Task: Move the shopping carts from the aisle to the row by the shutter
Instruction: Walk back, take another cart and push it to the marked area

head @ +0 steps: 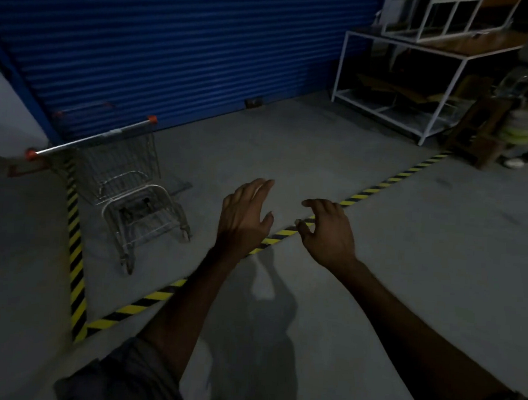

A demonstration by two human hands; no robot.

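Note:
A metal wire shopping cart [124, 171] with orange handle ends stands at the left, close to the blue roller shutter [180, 37], inside the area marked by yellow-and-black floor tape [366, 191]. My left hand [246, 214] hovers in mid-air to the right of the cart, fingers relaxed and spread, holding nothing. My right hand [326, 229] hangs beside it with loosely curled fingers, also holding nothing. Neither hand touches the cart.
A white metal shelf frame [399, 81] with cardboard and boards stands at the back right. Wooden stools and a stack of buckets [521, 127] sit beyond it, beside a person's leg and shoe [514, 161]. Grey concrete floor lies all around.

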